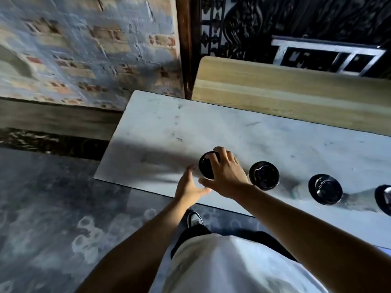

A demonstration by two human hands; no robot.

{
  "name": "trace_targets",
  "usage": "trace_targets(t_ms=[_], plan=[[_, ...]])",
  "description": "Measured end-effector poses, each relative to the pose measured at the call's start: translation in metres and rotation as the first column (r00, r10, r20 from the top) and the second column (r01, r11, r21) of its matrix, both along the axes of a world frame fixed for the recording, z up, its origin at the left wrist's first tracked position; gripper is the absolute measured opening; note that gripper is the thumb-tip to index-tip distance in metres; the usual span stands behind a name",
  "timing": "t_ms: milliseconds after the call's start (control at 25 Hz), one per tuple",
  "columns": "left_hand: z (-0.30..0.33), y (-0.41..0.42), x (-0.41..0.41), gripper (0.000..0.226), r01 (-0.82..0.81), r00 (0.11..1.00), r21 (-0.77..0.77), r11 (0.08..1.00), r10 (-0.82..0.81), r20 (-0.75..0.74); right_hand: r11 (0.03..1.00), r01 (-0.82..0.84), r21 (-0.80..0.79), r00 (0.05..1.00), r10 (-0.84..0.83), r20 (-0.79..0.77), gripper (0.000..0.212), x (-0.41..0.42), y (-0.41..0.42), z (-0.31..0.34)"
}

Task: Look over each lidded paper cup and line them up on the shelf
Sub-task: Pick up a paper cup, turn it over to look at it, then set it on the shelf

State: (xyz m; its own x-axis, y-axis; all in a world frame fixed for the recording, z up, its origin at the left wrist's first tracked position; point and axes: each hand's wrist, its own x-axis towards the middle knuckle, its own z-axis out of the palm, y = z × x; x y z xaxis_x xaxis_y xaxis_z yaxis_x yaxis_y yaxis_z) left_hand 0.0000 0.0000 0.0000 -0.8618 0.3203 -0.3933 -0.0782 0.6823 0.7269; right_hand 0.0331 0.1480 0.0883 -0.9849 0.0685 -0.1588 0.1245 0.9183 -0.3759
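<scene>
Pale marble shelf carries four black-lidded cups in a row along its near edge. Right hand is clamped over the leftmost cup, fingers on its lid; left hand is spread open just beside it, apparently not touching.

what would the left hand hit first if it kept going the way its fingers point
Probably the leftmost cup, which the right hand grips by its lid. The left hand is open and aimed at its side, though depth is unclear.
</scene>
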Motion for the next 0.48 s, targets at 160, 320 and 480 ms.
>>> trace_targets(t_ms=[160,320,480], plan=[[0.01,0.018,-0.009,0.09,0.036,0.998,0.014,0.999,-0.037,0.043,0.998,0.041,0.049,0.999,-0.041,0.007,0.063,0.001,0.003,-0.003],[0.02,0.029,-0.014,0.066,0.058,0.998,0.06,0.997,-0.06,0.024,0.997,0.076,-0.009,0.997,-0.075,0.027,0.059,-0.004,0.015,-0.003],[0.019,0.027,-0.016,0.06,0.043,0.999,0.079,0.996,-0.043,-0.005,0.983,0.129,-0.135,0.99,-0.119,0.081,0.06,-0.006,0.025,0.001]])
